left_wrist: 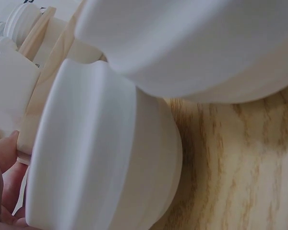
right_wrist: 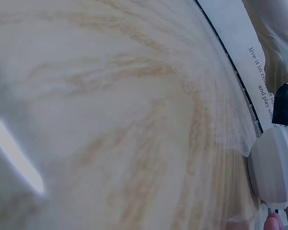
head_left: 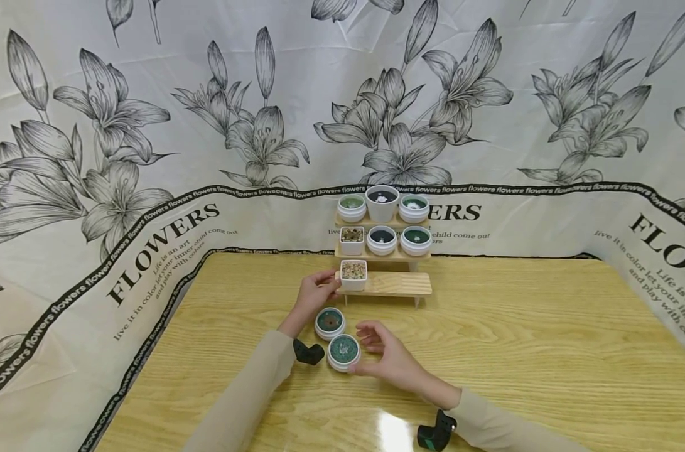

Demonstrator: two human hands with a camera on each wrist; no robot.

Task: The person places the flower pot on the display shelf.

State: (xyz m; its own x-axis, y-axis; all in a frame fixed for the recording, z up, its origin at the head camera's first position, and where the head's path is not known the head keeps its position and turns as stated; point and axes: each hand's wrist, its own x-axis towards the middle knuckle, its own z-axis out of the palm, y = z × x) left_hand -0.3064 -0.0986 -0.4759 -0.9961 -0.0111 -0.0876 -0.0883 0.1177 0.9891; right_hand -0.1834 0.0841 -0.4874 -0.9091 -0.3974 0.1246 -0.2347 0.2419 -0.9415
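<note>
My left hand [head_left: 314,295] is at the left end of the lowest wooden shelf [head_left: 401,284], pinching the board's end between thumb and fingers. On that shelf, right beside the fingertips, stands a square white pot [head_left: 353,276] of pale gravel. Two round white pots with green filling stand on the table: one [head_left: 329,322] by the left wrist, with a reddish-brown centre, and a nearer one [head_left: 344,353]. Fingers spread and lightly bent, my right hand [head_left: 393,361] is at the nearer pot's right side, thumb tip right at its wall. Large white pot walls [left_wrist: 101,143] fill much of the left wrist view.
Behind the lowest shelf rise two more tiers. The middle tier [head_left: 387,256] bears a square gravel pot [head_left: 351,242] and two round pots; the top one bears a taller pot [head_left: 382,204] between two round ones. A flower-printed cloth [head_left: 274,220] hangs behind the wooden table [head_left: 523,339].
</note>
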